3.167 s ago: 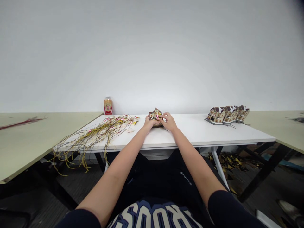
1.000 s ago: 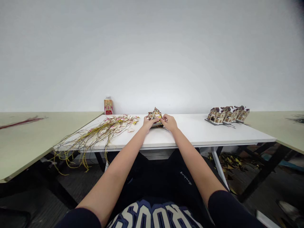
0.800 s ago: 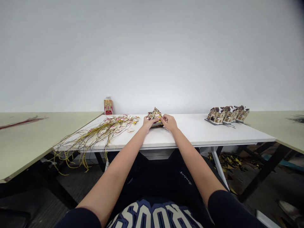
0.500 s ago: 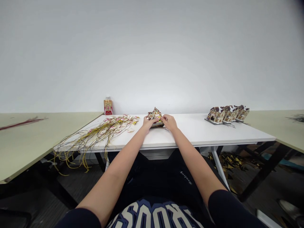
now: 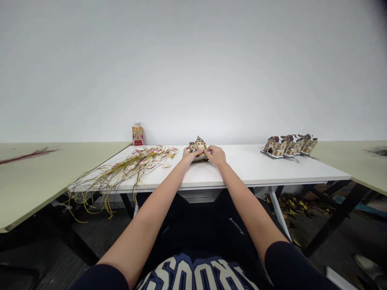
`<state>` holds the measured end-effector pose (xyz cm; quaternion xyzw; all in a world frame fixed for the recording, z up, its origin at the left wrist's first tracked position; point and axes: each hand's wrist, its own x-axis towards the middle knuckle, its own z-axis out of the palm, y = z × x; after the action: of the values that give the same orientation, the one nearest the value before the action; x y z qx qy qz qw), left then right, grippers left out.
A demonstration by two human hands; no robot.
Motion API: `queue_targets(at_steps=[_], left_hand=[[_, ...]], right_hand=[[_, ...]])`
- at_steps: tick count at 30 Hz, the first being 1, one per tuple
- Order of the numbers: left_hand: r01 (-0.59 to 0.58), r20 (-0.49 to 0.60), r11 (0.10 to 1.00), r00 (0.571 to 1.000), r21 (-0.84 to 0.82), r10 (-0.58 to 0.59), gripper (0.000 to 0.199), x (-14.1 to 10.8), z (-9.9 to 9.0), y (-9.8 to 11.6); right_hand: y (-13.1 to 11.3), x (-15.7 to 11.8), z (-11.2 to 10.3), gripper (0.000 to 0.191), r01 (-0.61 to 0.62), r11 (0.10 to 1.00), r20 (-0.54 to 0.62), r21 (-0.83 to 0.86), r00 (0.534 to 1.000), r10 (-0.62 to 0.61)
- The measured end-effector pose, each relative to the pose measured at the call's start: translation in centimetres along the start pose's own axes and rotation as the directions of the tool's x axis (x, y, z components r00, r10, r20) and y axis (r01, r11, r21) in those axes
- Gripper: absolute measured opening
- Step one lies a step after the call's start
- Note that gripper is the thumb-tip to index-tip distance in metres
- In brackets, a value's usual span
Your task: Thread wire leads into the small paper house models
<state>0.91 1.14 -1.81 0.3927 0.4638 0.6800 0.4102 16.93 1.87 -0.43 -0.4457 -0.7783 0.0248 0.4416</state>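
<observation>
In the head view a small model house (image 5: 199, 142) with cream walls and a brown-edged peaked roof stands upright on the white table, on a dark base. My left hand (image 5: 188, 155) wraps round its left side, with the thumb reaching across the front. My right hand (image 5: 217, 155) is closed at the front right, its thumb and fingertips pinched by a small yellow piece (image 5: 203, 152) against the wall. The fingers cover much of that piece and the lower front of the house. A thin dark wire shows below my right fingers.
Left on the white table (image 5: 242, 169) lies a tangle of yellow and dark wires (image 5: 121, 171) with white, red and yellow tags, overhanging the front edge. Behind it stands a red-and-gold bottle (image 5: 137, 135). Several similar model houses (image 5: 288, 146) stand in a row at right. A wall closes the back.
The model house has turned or shifted very slightly. My right fingertips have moved a little closer to its front and cover more of the yellow piece. My left hand keeps its hold.
</observation>
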Motion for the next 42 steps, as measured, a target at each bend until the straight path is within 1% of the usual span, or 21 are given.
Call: queue_targets(at_steps=[3, 7, 12, 18, 22, 27, 30, 34, 37, 42], left_hand=[[0.004, 0.005, 1.000, 1.000, -0.006, -0.004, 0.080, 0.19, -0.05, -0.14], [0.011, 0.004, 1.000, 1.000, -0.017, -0.011, 0.080, 0.21, -0.03, -0.14], [0.000, 0.005, 1.000, 1.000, 0.002, 0.000, 0.080, -0.05, 0.07, 0.01], [-0.022, -0.005, 0.999, 1.000, 0.026, 0.022, 0.083, -0.06, 0.06, -0.02], [-0.026, -0.004, 0.999, 1.000, 0.037, 0.026, 0.087, 0.00, 0.01, -0.12], [-0.032, 0.004, 0.999, 0.999, 0.034, 0.032, 0.088, 0.21, -0.07, -0.37], [-0.043, 0.005, 0.998, 0.999, 0.050, 0.043, 0.090, 0.49, -0.17, -0.65], [-0.048, 0.016, 0.998, 0.999, 0.040, 0.047, 0.091, 0.61, -0.22, -0.74], [-0.045, 0.019, 0.998, 0.999, 0.035, 0.044, 0.090, 0.42, -0.15, -0.55], [-0.040, 0.001, 0.998, 0.999, 0.055, 0.040, 0.089, 0.23, -0.06, -0.39]], right_hand=[[-0.17, -0.07, -0.08, 0.029, -0.029, 0.999, -0.003, -0.031, 1.000, 0.029], [-0.28, -0.13, -0.16, 0.032, -0.034, 0.998, -0.018, -0.054, 0.999, 0.033], [-0.10, -0.13, -0.04, 0.030, -0.008, 0.999, -0.036, -0.043, 0.999, 0.007], [0.18, -0.03, 0.22, 0.033, 0.049, 0.998, -0.072, -0.044, 0.996, -0.052], [0.40, 0.06, 0.42, 0.032, 0.048, 0.998, -0.071, -0.038, 0.996, -0.050], [0.63, 0.07, 0.61, 0.033, 0.063, 0.998, -0.107, -0.023, 0.992, -0.065], [0.61, 0.04, 0.58, 0.034, 0.046, 0.999, -0.126, -0.005, 0.991, -0.046], [0.47, 0.04, 0.46, 0.029, 0.007, 1.000, -0.062, -0.003, 0.998, -0.008], [0.36, 0.04, 0.41, 0.028, 0.007, 1.000, -0.024, -0.025, 1.000, -0.008], [0.45, 0.11, 0.51, 0.029, 0.034, 0.998, -0.023, -0.057, 0.999, -0.036]])
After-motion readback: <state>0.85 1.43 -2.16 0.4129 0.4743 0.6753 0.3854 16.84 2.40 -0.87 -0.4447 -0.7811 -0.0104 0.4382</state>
